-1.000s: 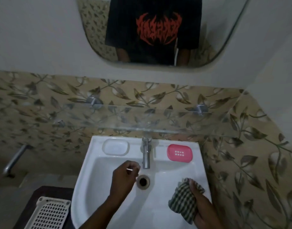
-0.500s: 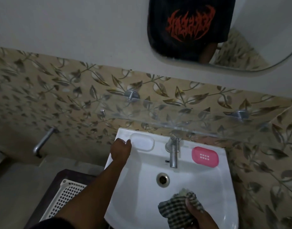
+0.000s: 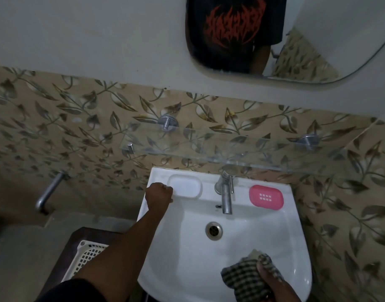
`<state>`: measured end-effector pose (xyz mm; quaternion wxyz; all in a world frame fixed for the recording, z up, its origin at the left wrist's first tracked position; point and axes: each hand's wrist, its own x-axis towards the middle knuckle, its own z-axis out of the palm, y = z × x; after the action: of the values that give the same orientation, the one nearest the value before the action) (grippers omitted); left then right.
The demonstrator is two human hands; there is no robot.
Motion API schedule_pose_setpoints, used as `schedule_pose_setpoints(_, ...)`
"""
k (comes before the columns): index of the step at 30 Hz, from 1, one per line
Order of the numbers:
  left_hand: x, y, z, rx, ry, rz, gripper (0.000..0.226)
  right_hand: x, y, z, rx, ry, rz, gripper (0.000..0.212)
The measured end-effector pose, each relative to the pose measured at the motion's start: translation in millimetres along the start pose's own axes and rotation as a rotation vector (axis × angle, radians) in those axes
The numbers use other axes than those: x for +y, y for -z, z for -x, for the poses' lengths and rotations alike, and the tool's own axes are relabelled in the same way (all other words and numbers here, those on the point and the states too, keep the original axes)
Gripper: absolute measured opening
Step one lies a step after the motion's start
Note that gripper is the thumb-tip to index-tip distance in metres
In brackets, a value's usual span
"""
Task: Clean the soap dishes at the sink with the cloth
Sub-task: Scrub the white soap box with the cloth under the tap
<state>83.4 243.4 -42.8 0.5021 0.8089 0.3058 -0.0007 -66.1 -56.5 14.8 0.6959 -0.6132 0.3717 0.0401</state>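
A white soap dish (image 3: 185, 185) lies on the back left ledge of the white sink (image 3: 241, 247). A pink soap dish (image 3: 266, 197) with small drain holes lies on the back right ledge. My left hand (image 3: 159, 194) is closed on the left end of the white dish. My right hand (image 3: 272, 282) holds a bunched black-and-white checked cloth (image 3: 244, 277) over the sink's front right rim. The dish still rests flat on the ledge.
A steel tap (image 3: 226, 195) stands between the two dishes, with the drain (image 3: 213, 230) below it. A glass shelf (image 3: 230, 153) juts out just above the sink's back edge. A white plastic basket (image 3: 87, 258) sits on a dark stool to the left. A wall pipe (image 3: 49, 192) sticks out further left.
My left hand moved from over the drain to the white soap dish and closed on its left end. The view swung left. The cloth stayed in my right hand.
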Motion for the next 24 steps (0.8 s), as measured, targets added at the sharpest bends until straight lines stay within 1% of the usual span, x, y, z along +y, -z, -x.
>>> schedule_pose_setpoints(1,0,1,6,0.013,-0.013,0.007,0.022,-9,-2,4,-0.034,-0.123,-0.043,0.028)
schedule_pose_setpoints(2,1,2,13,0.030,-0.026,-0.003,0.021,-14,4,8,-0.134,-0.200,-0.111,0.029)
schedule_pose_setpoints(4,0,4,28,0.053,-0.054,-0.050,0.020,-4,11,-11,-0.156,-0.282,-0.138,0.023)
schedule_pose_setpoints(5,-1,5,35,0.064,-0.069,-0.074,0.020,-8,15,-2,-0.237,-0.255,-0.069,0.024)
schedule_pose_setpoints(6,-2,6,43,0.078,-0.083,-0.103,0.020,-1,23,1,-0.262,-0.262,-0.147,0.023)
schedule_pose_setpoints(7,-4,7,49,0.092,-0.097,-0.134,0.019,4,32,4,-0.338,-0.288,-0.241,0.022)
schedule_pose_setpoints(9,-6,9,63,0.109,-0.120,-0.186,0.019,3,36,11,-0.408,-0.255,-0.290,0.029)
schedule_pose_setpoints(11,-7,10,76,0.136,-0.167,-0.219,0.020,-1,39,11,-0.407,-0.253,-0.318,0.032)
schedule_pose_setpoints(14,-3,11,95,0.177,-0.245,-0.248,0.022,3,43,9,-0.359,-0.248,-0.333,0.035)
schedule_pose_setpoints(18,4,13,115,0.227,-0.359,-0.255,0.030,4,48,5,-0.378,-0.250,-0.344,0.043)
schedule_pose_setpoints(22,13,15,128,0.264,-0.448,-0.263,0.039,4,50,2,-0.357,-0.243,-0.376,0.041)
schedule_pose_setpoints(24,19,15,134,0.284,-0.497,-0.229,0.041,5,52,0,-0.349,-0.255,-0.389,0.039)
